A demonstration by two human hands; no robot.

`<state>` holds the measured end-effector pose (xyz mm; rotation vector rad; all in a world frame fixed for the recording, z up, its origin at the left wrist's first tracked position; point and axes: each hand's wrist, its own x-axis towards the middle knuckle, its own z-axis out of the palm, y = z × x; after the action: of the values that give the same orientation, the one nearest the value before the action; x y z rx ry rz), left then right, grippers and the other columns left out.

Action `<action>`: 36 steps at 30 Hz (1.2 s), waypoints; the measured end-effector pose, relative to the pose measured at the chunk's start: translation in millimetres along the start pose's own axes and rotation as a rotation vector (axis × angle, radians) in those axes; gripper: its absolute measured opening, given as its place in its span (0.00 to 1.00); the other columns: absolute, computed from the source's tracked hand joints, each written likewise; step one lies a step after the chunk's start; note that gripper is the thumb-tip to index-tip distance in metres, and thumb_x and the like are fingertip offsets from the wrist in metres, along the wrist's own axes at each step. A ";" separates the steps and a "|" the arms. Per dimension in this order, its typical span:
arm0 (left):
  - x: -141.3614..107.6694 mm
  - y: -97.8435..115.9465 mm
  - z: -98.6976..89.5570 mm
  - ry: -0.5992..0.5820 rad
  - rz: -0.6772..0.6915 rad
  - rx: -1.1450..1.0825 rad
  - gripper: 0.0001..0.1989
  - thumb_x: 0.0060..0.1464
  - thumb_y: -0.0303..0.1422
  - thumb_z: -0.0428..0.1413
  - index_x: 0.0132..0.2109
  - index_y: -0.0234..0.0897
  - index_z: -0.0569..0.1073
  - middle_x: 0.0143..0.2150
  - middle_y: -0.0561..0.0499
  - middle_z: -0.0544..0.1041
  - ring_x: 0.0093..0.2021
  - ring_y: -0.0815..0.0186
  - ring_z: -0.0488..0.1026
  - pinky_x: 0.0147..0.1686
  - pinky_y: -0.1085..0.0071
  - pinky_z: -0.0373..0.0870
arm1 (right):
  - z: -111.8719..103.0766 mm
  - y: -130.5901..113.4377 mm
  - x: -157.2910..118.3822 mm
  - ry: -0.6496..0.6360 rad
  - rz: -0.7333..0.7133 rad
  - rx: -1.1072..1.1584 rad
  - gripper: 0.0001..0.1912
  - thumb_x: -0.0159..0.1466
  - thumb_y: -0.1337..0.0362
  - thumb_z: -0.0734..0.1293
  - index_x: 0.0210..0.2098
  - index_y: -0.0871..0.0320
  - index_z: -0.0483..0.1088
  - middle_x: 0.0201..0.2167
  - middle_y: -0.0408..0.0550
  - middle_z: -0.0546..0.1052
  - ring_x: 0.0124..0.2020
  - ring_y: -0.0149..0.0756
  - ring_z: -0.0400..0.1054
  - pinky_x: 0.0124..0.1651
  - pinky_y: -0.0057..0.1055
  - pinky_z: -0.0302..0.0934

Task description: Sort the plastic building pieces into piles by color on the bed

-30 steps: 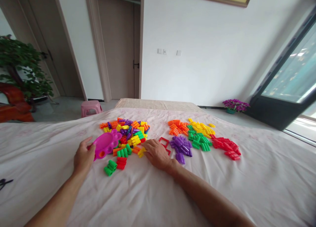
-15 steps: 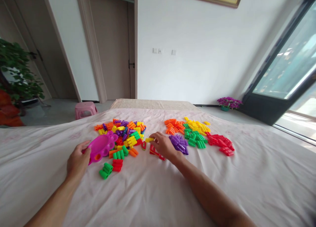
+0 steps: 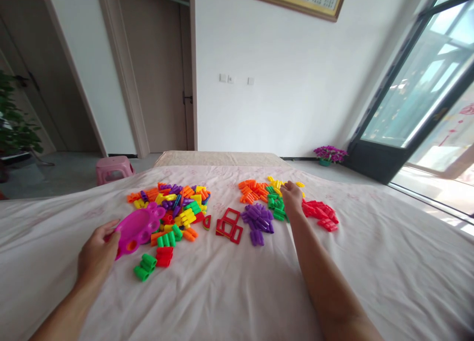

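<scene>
My left hand [image 3: 99,249] grips the near left edge of a magenta plastic piece [image 3: 135,228] with a broad oval face and round lobes along its rim. That piece is tilted up beside a mixed heap of coloured plastic building blocks [image 3: 185,215]. Farther right, my right hand [image 3: 292,196] reaches over the yellow blocks [image 3: 276,183], its fingers drawn together. What lies in those fingers is hidden from view. Green blocks [image 3: 276,204] are just left of that hand, and red blocks [image 3: 320,212] lie to its right.
Orange blocks [image 3: 253,191] and purple blocks [image 3: 258,217] form separate piles. Red open frames [image 3: 230,225] and a small watermelon-like wedge [image 3: 206,222] lie mid-bed. Green blocks [image 3: 145,267] and a red block [image 3: 164,256] sit nearer. A pink stool [image 3: 114,169] stands beyond the pale sheet [image 3: 222,291].
My right hand has moved right, from above the red frames to the yellow pile; the yellow block it held no longer shows distinctly. My left hand keeps its hold. The view has turned slightly right.
</scene>
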<state>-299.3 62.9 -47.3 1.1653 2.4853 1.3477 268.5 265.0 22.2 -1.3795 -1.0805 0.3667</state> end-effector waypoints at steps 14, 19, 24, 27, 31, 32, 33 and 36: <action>-11.0 22.6 -8.3 0.005 -0.105 -0.108 0.29 0.56 0.40 0.54 0.63 0.37 0.74 0.51 0.40 0.82 0.39 0.60 0.78 0.35 0.66 0.72 | 69.7 -77.0 -151.2 -0.805 -0.640 -0.184 0.19 0.64 0.73 0.63 0.50 0.55 0.79 0.48 0.51 0.83 0.50 0.40 0.77 0.56 0.38 0.69; -9.8 20.0 -6.1 -0.004 -0.095 -0.106 0.28 0.56 0.41 0.54 0.62 0.40 0.74 0.50 0.43 0.82 0.38 0.61 0.78 0.37 0.66 0.73 | 76.2 -93.3 -212.3 -1.139 -0.908 -0.293 0.24 0.69 0.67 0.66 0.64 0.55 0.70 0.60 0.54 0.77 0.61 0.44 0.70 0.63 0.42 0.63; -8.8 16.6 -4.6 -0.037 -0.090 -0.099 0.29 0.56 0.43 0.53 0.63 0.40 0.74 0.51 0.42 0.82 0.40 0.59 0.79 0.39 0.65 0.73 | 76.7 -98.8 -223.4 -1.179 -1.050 -0.316 0.22 0.71 0.62 0.65 0.64 0.52 0.69 0.62 0.52 0.75 0.63 0.44 0.67 0.66 0.43 0.58; -8.6 15.7 -4.5 -0.039 -0.086 -0.090 0.28 0.57 0.43 0.53 0.63 0.40 0.74 0.52 0.41 0.82 0.41 0.58 0.79 0.39 0.65 0.74 | 74.0 -102.6 -219.1 -1.142 -1.050 -0.320 0.12 0.68 0.66 0.66 0.49 0.54 0.77 0.45 0.50 0.82 0.49 0.42 0.73 0.57 0.39 0.62; -8.5 15.7 -4.5 -0.042 -0.082 -0.082 0.27 0.58 0.43 0.53 0.62 0.40 0.74 0.52 0.42 0.82 0.43 0.58 0.79 0.41 0.65 0.73 | 73.3 -102.2 -221.6 -1.087 -1.015 -0.318 0.09 0.68 0.63 0.67 0.46 0.55 0.77 0.41 0.49 0.82 0.45 0.42 0.72 0.51 0.38 0.62; -8.4 15.9 -4.6 -0.045 -0.084 -0.075 0.27 0.58 0.42 0.53 0.62 0.40 0.74 0.52 0.42 0.82 0.43 0.58 0.79 0.42 0.65 0.73 | 73.9 -101.2 -223.7 -1.086 -1.014 -0.306 0.10 0.70 0.60 0.67 0.49 0.54 0.77 0.44 0.49 0.82 0.47 0.42 0.72 0.52 0.38 0.62; -8.3 15.9 -4.6 -0.050 -0.086 -0.070 0.27 0.58 0.42 0.53 0.62 0.40 0.74 0.52 0.43 0.82 0.43 0.58 0.79 0.42 0.65 0.73 | 74.7 -100.1 -225.8 -1.094 -1.016 -0.297 0.12 0.71 0.59 0.67 0.51 0.53 0.76 0.46 0.49 0.82 0.48 0.42 0.72 0.53 0.38 0.62; -7.6 15.5 -4.5 -0.060 -0.083 -0.070 0.27 0.58 0.41 0.53 0.63 0.40 0.73 0.53 0.44 0.82 0.44 0.59 0.79 0.42 0.66 0.73 | 76.5 -97.8 -229.3 -1.133 -1.029 -0.297 0.12 0.72 0.60 0.66 0.53 0.52 0.76 0.46 0.48 0.82 0.47 0.40 0.73 0.53 0.36 0.63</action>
<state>-286.8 59.9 -35.0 1.0602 2.3958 1.3460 57.0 113.2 6.6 -0.5917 -2.6724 0.1896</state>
